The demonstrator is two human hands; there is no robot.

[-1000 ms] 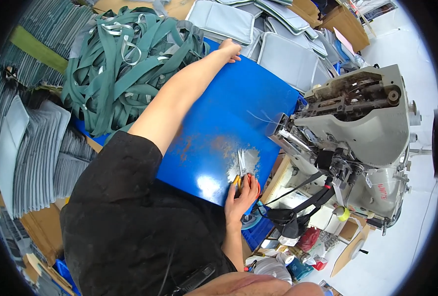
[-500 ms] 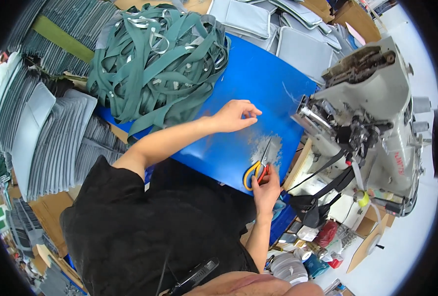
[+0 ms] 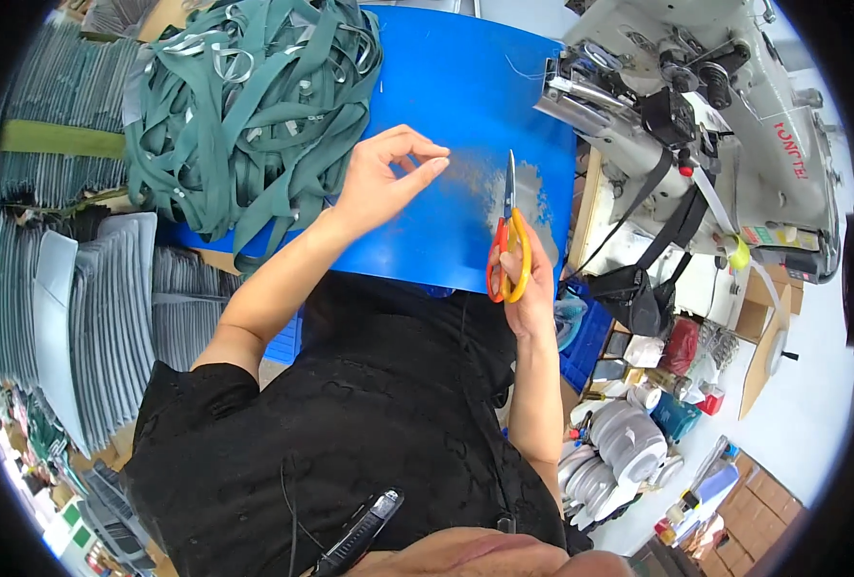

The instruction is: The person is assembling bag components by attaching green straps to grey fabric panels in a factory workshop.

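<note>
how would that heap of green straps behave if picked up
The green straps look floppy, since they bend and fold freely. Pulling one would probably drag others, as they lie tangled. Rolling seems unlikely: they look flat.

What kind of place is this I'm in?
Most likely a sewing workshop: a large sewing machine stands on the right, a heap of green straps lies beside the blue work surface, and grey flat pieces are stacked at the left.

Place: a sewing workshop
Machine: pale sewing machine [image 3: 780, 96] beside a blue worktable [image 3: 446, 87]
Stock: heaped green straps [image 3: 254, 120], stacked grey panels [image 3: 110, 308] (many alike)
</note>
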